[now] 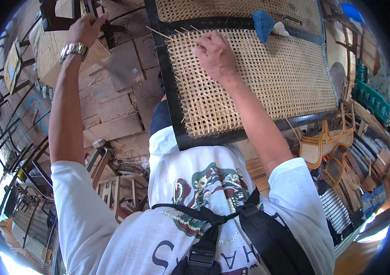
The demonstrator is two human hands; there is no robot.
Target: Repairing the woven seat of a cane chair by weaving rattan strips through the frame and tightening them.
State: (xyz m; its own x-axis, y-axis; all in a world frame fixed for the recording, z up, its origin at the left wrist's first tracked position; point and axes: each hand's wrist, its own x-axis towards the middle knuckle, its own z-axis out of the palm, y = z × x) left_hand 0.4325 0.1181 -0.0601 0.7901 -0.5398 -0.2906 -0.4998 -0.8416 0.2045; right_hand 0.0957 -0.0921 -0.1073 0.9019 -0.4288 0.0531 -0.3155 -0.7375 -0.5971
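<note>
A woven cane panel (268, 78) in a black frame (173, 87) lies tilted in front of me. My right hand (215, 57) rests on the weave near its left part, fingers curled with the tips against the cane; whatever they pinch is too small to make out. Loose cane strand ends (158, 32) stick out at the panel's upper left corner. Off to the left, my left hand (86, 31), with a metal watch on the wrist, reaches beside a dark wooden frame (60, 20). Its thumb side points right; most of its fingers are hidden.
On the panel's black crossbar lie a blue cloth or sponge (262, 25), a crumpled white piece and a small dark tool (292, 20). A cardboard box (53, 55) stands below my left hand. Chair frames (327, 142) and a green crate (371, 101) are at right.
</note>
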